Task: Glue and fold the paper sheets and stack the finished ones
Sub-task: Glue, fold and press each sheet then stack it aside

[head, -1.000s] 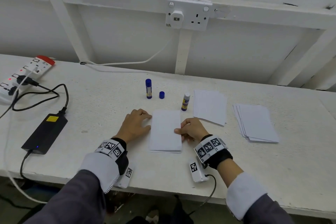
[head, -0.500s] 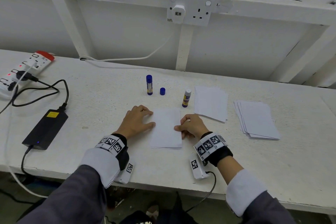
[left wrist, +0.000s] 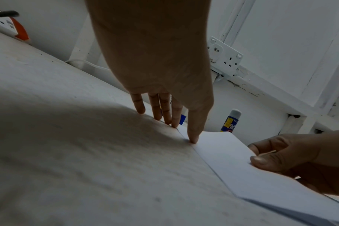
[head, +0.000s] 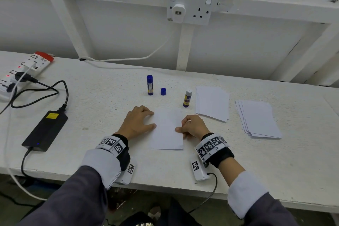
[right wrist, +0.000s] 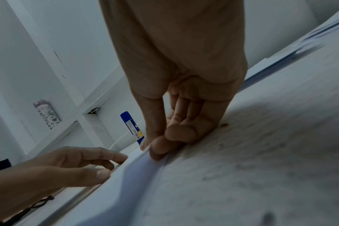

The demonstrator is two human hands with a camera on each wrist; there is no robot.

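The folded sheet [head: 167, 128] is lying flat on the table [head: 102, 97] between both hands. The left hand [head: 137, 123] is resting its straight, slightly spread fingertips [left wrist: 192, 137] on the crease side, pinning it. The right hand [head: 192, 126] is pinching the open edge, thumb over curled fingers, probably aligning glued layers. The paper is thin, matt and crisp; the tabletop is looking rough and speckled

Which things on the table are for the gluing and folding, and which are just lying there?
For the job: folded sheet, pressed by the left hand and pinched by the right hand; open glue stick; capped glue stick; loose blue cap; near paper stack; far paper stack.

Just lying there: black power adapter; power strip; wall socket.
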